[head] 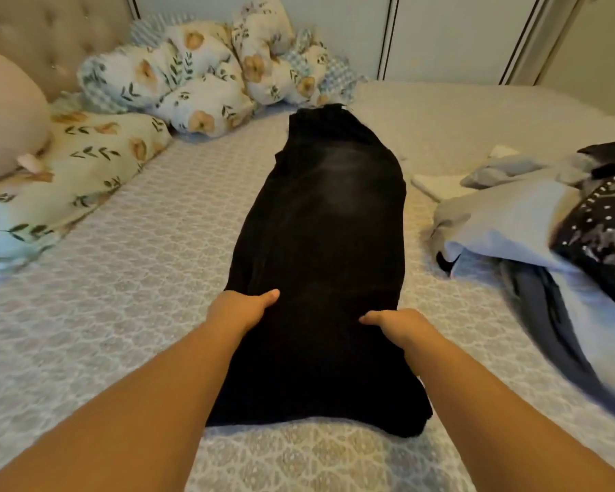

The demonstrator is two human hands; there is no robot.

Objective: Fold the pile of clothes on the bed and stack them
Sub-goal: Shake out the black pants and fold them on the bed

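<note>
**Black garment laid lengthwise on bed, gripped at both edges**

A long black garment [329, 264] is laid flat along the middle of the bed [128, 278], its far end reaching toward the pillows and its near end lying close to the near edge of the mattress. A faded grey patch is seen on its upper half. The fabric appears doubled lengthwise, though the layers cannot be told apart with certainty.

The left hand [240, 310] is placed on the garment's left edge, in its lower half. The thumb is laid across the top of the fabric and the fingers are tucked under the edge, so the cloth is pinched between them. The right hand [396, 328] is set on the opposite edge in the same manner, thumb on top and pointing inward, fingers hidden below the fabric; the cloth is gripped here too. Both forearms are extended from the lower corners of the view.

A loose pile of clothes [547, 225] is seen at the right of the bed, well apart from the black garment. Pale grey and white pieces, a black item with small light dots, and a dark grey piece trailing toward the near edge are made out in it. None of it is folded.

Floral pillows [199, 79] are heaped at the far left by the tufted headboard [47, 33], and a plain rounded cushion [8, 115] is noted at the left edge. The bed is covered with a pale patterned sheet.
</note>
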